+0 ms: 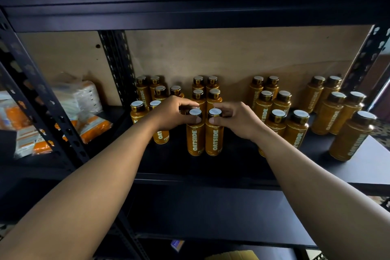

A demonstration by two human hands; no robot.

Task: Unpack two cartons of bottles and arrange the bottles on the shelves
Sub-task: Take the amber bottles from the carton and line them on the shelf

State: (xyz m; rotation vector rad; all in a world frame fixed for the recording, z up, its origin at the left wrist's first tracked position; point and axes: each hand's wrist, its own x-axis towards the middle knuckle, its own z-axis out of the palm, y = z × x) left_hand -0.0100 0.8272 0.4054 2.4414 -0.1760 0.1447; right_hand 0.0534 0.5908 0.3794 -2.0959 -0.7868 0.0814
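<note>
From the head view, two amber bottles are seen upright and touching at the front of the middle group on the black shelf (232, 167): the left bottle (195, 139) is held at its cap by the left hand (172, 113), whose grip is closed round the neck with thumb in front, and the right bottle (214, 139) is held likewise by the right hand (238, 119). The bottles are judged rigid, smooth-sided and, if full, fairly heavy; the dark ribbed cap is taken as the surest hold, the glossy body being likelier to slip. The shelf board looks flat and matte. Neighbouring bottles (276, 120) stand close on both sides, so little room is left. Packets (88, 107) fill the next bay.
</note>
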